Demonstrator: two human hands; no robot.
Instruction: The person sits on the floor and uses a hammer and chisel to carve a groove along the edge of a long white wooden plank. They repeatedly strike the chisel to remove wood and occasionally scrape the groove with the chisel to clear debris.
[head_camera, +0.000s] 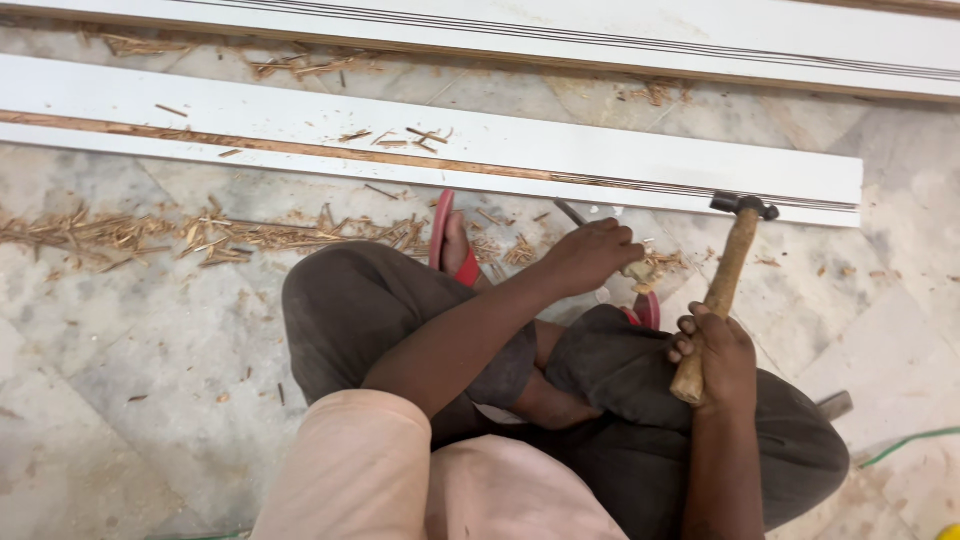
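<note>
My left hand (592, 254) is closed around a chisel (571, 212), whose metal blade points up-left toward the edge of a long white board (620, 160) lying on the floor. My right hand (715, 352) grips the lower end of a hammer's wooden handle (722, 285). The dark hammer head (743, 205) hovers at the board's near edge, to the right of the chisel. I squat over my knees in dark trousers, with red sandals (441, 235) on my feet.
Wood chips (200, 235) lie scattered along the marble floor left of my feet. A second white board (600, 40) runs along the top. A green cord (905, 442) lies at the lower right.
</note>
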